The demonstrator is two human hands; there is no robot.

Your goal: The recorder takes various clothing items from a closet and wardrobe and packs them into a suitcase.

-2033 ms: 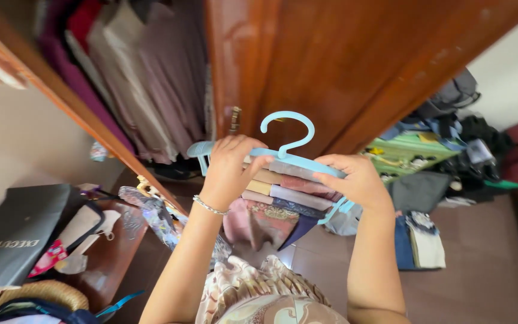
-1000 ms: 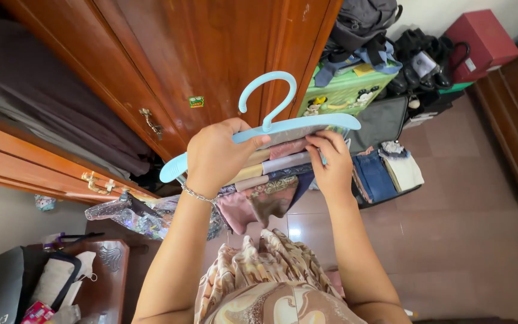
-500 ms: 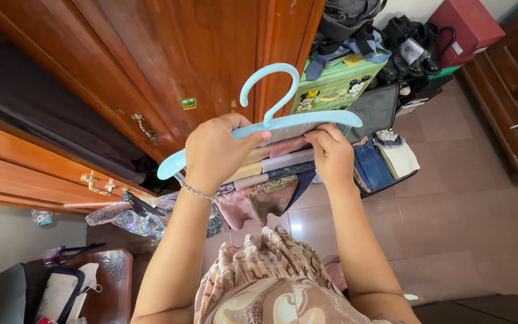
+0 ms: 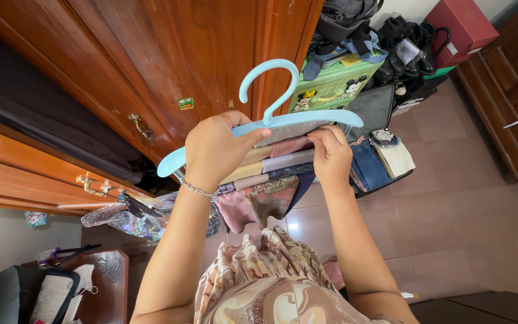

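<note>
My left hand (image 4: 214,150) grips the bar of a light blue plastic hanger (image 4: 271,123), hook pointing up, held in front of a wooden wardrobe door (image 4: 199,54). Several folded cloths (image 4: 271,174) in grey, pink, tan, lilac and a patterned one hang in layers from the hanger. My right hand (image 4: 330,157) pinches the right edge of these cloths just under the hanger's right arm. A silver bracelet circles my left wrist.
Wardrobe doors with brass handles (image 4: 140,127) stand at left. An open suitcase with folded jeans (image 4: 368,169) lies on the tiled floor. A green box (image 4: 331,87), bags, black shoes (image 4: 403,57) and a red box (image 4: 460,24) are piled behind. A wooden cabinet (image 4: 511,90) stands right.
The view swung from the open wardrobe with hanging clothes to the closed door. My right hand slid from the hanger's right arm down onto the cloth edges. The hanger stayed almost still.
</note>
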